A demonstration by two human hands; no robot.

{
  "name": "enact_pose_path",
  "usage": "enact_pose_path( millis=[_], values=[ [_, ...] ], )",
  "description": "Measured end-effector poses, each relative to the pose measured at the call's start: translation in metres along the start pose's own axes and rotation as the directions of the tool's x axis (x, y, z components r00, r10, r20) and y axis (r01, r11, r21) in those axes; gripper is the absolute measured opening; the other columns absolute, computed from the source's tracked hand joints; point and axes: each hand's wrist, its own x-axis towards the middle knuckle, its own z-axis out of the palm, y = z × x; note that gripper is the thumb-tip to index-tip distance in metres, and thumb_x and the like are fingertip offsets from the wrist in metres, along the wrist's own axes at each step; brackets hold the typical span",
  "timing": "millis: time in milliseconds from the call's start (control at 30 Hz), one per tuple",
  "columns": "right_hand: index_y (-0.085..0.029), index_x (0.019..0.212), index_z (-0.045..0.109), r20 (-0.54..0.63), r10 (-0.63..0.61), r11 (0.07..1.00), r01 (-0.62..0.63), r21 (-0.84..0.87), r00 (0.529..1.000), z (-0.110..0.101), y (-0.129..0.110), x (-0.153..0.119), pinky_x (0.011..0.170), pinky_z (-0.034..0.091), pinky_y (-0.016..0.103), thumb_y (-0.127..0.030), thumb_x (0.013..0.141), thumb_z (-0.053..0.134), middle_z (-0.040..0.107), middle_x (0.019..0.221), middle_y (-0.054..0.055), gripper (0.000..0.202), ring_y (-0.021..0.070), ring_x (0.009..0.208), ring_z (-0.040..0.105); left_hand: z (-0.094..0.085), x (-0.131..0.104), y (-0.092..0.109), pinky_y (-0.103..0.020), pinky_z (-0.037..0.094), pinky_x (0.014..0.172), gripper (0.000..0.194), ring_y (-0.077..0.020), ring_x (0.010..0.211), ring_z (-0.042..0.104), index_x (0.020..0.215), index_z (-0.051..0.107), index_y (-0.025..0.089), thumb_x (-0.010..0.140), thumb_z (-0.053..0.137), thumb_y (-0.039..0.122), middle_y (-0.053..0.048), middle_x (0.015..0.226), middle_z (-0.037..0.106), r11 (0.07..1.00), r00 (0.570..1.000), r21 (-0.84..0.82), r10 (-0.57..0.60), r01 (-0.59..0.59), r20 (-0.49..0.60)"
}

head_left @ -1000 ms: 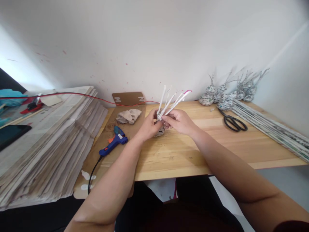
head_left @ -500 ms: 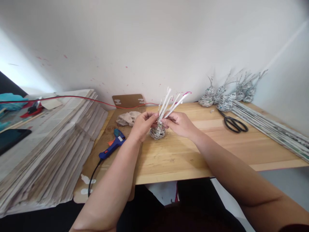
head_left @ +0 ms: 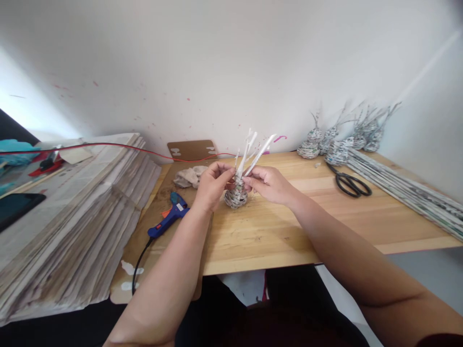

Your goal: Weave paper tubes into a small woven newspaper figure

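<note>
A person works at a wooden surface, both hands at the neck of a woven paper piece, which appears to stand upright just right of the blue glue gun. L hand has thumb & fingers pinched in at the neck, on the side nearer the gun; exactly which strand it grips can't be told. R hand, on the side farther from the gun, pinches a pale paper strip near its base, w/ others fanning up alongside.

Piece looks v. light, prob. dry & not slippery; the round weave seems fairly stiff, the strips bendy & apt to crease or tear. Best hold is prob. low at the neck, where strips meet weave, w/ min. squeeze on the belly.

Around the gun: newspaper stack to its left; crumpled cloth just beyond; black scissors, more woven pieces & paper rods well to its right.
</note>
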Motion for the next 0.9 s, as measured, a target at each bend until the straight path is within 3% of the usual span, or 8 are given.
enact_pose_path(
  millis=[133, 233, 633, 800, 900],
  values=[
    [-0.015, 0.091, 0.067, 0.009, -0.001, 0.998, 0.002, -0.057, 1.0, -0.003, 0.002, 0.0, 0.064, 0.048, 0.026, -0.028, 0.091, 0.055, 0.067, 0.072, 0.003, 0.018, 0.0147, 0.066, 0.064, -0.002, -0.002, -0.001, -0.022, 0.054, 0.056, 0.024, -0.0116, 0.064, 0.058, 0.084, 0.064, 0.018, 0.078, 0.074, 0.039, 0.0, 0.072, 0.061, 0.945, 0.968, 0.22, 0.216, -0.24, 0.128],
    [-0.015, 0.095, 0.068, 0.007, -0.004, 0.998, 0.005, -0.061, 1.0, -0.004, 0.005, 0.0, 0.065, 0.048, 0.027, -0.03, 0.091, 0.055, 0.067, 0.073, 0.002, 0.02, 0.0148, 0.067, 0.064, -0.006, -0.001, -0.001, -0.021, 0.054, 0.056, 0.02, -0.0121, 0.068, 0.059, 0.089, 0.067, 0.017, 0.083, 0.07, 0.036, -0.001, 0.076, 0.064, 0.893, 0.944, 0.322, 0.258, -0.315, 0.208],
    [-0.015, 0.096, 0.071, 0.003, 0.036, 0.997, -0.036, 0.075, 0.999, 0.0, 0.01, -0.001, 0.067, 0.053, 0.028, -0.037, 0.084, 0.069, 0.072, 0.079, 0.004, 0.025, 0.0161, 0.071, 0.067, -0.01, 0.005, -0.006, -0.024, 0.057, 0.058, 0.015, -0.0125, 0.07, 0.058, 0.083, 0.059, 0.018, 0.081, 0.068, 0.03, 0.001, 0.077, 0.059, 0.923, 0.954, 0.275, 0.218, -0.271, 0.208],
    [-0.016, 0.097, 0.076, -0.119, 0.045, 0.997, -0.052, -0.054, 0.992, 0.005, 0.007, -0.003, 0.052, 0.043, 0.024, -0.053, 0.082, 0.072, 0.066, 0.069, 0.002, 0.04, 0.013, 0.06, 0.057, -0.009, 0.002, -0.004, -0.023, 0.053, 0.06, 0.015, -0.0121, 0.067, 0.059, 0.084, 0.062, 0.018, 0.082, 0.069, 0.031, 0.0, 0.077, 0.063, 0.897, 0.947, 0.329, 0.232, -0.297, 0.223],
    [-0.016, 0.091, 0.076, -0.174, 0.044, 0.998, -0.052, -0.044, 0.984, 0.008, 0.008, -0.003, 0.054, 0.046, 0.026, -0.055, 0.084, 0.07, 0.067, 0.068, 0.003, 0.04, 0.0154, 0.064, 0.06, -0.008, 0.001, -0.002, -0.024, 0.053, 0.062, 0.016, -0.0132, 0.069, 0.061, 0.086, 0.066, 0.018, 0.082, 0.07, 0.033, -0.002, 0.078, 0.066, 0.917, 0.953, 0.294, 0.207, -0.269, 0.223]
  ],
)
